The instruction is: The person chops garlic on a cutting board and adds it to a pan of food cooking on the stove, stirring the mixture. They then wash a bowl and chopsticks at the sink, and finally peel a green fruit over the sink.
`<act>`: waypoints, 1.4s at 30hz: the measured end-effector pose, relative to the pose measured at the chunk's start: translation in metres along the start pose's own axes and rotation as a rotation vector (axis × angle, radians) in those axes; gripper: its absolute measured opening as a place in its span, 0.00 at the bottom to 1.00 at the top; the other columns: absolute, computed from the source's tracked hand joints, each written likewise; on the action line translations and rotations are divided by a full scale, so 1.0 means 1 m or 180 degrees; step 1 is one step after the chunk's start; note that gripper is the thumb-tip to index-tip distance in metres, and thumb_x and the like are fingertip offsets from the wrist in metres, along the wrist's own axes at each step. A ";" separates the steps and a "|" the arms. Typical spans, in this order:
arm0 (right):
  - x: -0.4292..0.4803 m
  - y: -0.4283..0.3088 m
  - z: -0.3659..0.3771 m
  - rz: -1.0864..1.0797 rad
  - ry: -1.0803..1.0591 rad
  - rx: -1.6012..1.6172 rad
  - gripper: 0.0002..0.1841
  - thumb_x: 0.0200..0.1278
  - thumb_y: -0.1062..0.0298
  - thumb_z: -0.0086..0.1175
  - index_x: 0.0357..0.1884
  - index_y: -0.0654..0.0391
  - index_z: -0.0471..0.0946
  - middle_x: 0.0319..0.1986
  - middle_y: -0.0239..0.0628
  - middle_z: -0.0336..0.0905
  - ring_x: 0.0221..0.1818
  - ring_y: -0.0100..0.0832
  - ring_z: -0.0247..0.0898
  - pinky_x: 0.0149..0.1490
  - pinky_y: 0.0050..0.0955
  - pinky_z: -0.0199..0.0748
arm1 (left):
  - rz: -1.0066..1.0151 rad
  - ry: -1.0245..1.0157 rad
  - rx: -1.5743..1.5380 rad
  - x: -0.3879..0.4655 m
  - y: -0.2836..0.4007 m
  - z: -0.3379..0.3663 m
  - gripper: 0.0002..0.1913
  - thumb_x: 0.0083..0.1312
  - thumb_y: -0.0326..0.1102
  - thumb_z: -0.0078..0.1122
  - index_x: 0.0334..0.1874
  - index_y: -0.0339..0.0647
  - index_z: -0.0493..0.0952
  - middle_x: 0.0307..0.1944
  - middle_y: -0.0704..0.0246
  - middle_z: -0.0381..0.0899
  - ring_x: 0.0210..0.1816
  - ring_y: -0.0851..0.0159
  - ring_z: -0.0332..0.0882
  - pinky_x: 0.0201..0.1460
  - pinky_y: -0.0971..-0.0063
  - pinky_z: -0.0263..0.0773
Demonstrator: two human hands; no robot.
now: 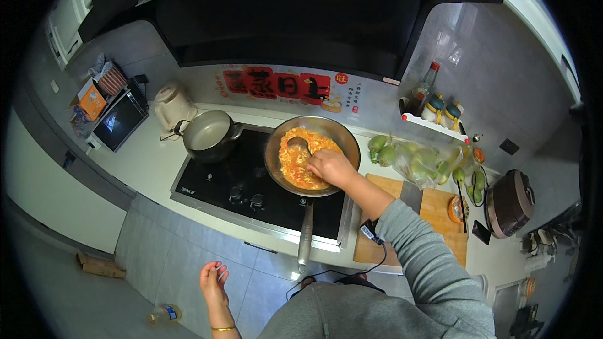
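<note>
My right hand [331,167] grips the handle of a ladle [297,142] over a wide metal frying pan [350,143]. The ladle's bowl rests in a red-orange and yellow food mixture [294,165], which looks like tomato and egg. The pan sits on the right side of a black two-burner gas stove [278,212], its long metal handle [306,235] pointing toward me. My left hand [215,282] hangs over the floor to the left of my body, fingers slightly curled and apart, with nothing in it.
A two-handled pot [207,134] stands on the left burner. Right of the stove, a cleaver [411,196] lies on a wooden cutting board [440,205]. Green vegetables [421,165] line the wall, with a rice cooker [509,205] beyond. A range hood [292,23] overhangs everything.
</note>
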State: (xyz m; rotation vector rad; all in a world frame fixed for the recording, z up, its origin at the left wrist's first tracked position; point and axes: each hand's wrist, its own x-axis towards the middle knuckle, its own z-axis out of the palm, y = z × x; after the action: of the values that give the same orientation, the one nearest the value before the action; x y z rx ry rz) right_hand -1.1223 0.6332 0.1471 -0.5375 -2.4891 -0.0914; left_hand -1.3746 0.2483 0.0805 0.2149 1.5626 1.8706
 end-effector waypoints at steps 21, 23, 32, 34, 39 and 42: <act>-0.014 -0.014 -0.034 0.0757 0.0043 -0.0040 0.10 0.59 0.63 0.55 0.28 0.58 0.79 0.27 0.43 0.76 0.32 0.45 0.74 0.38 0.39 0.73 | -0.0091 -0.0238 -0.0210 0.005 -0.014 0.006 0.08 0.68 0.37 0.52 0.46 0.45 0.73 0.43 0.70 0.77 0.40 0.68 0.76 0.43 0.72 0.74; -0.024 -0.016 -0.044 0.0914 -0.0073 -0.0158 0.11 0.59 0.62 0.56 0.27 0.59 0.79 0.26 0.43 0.75 0.30 0.45 0.73 0.38 0.40 0.73 | -0.0148 -0.0070 -0.0199 0.002 -0.013 0.003 0.07 0.69 0.35 0.51 0.45 0.43 0.73 0.42 0.69 0.77 0.39 0.68 0.76 0.42 0.72 0.74; -0.006 -0.031 -0.005 0.0074 0.0128 -0.0003 0.11 0.59 0.64 0.56 0.21 0.57 0.76 0.24 0.41 0.75 0.28 0.42 0.74 0.34 0.39 0.73 | -0.0222 0.0286 -0.0577 0.000 -0.012 -0.009 0.09 0.68 0.38 0.51 0.46 0.45 0.73 0.42 0.71 0.76 0.41 0.68 0.75 0.45 0.71 0.72; -0.006 -0.017 -0.011 0.0271 0.0067 -0.0138 0.12 0.58 0.64 0.56 0.21 0.58 0.76 0.23 0.41 0.73 0.27 0.43 0.73 0.33 0.38 0.73 | -0.0169 0.0314 -0.0553 0.002 -0.010 -0.012 0.09 0.67 0.38 0.51 0.47 0.46 0.72 0.42 0.71 0.76 0.41 0.68 0.75 0.45 0.70 0.72; -0.055 -0.044 -0.052 0.0230 -0.0006 -0.0309 0.09 0.54 0.67 0.59 0.20 0.58 0.75 0.20 0.41 0.71 0.26 0.42 0.73 0.31 0.37 0.72 | -0.0198 0.0494 -0.0562 -0.002 -0.016 -0.027 0.09 0.67 0.38 0.51 0.48 0.46 0.72 0.42 0.72 0.76 0.41 0.68 0.74 0.46 0.71 0.71; -0.052 -0.065 -0.037 0.0022 -0.0012 0.0065 0.10 0.54 0.67 0.59 0.20 0.58 0.73 0.20 0.40 0.71 0.26 0.41 0.73 0.31 0.36 0.72 | -0.0376 0.0698 -0.0776 0.000 -0.021 -0.030 0.09 0.68 0.38 0.51 0.48 0.47 0.72 0.42 0.72 0.76 0.41 0.68 0.73 0.46 0.71 0.70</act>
State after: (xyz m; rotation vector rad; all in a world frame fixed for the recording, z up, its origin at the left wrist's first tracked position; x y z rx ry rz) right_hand -1.0891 0.5482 0.1522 -0.5381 -2.4889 -0.0621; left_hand -1.3819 0.2254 0.0530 -0.1933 1.4341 2.0214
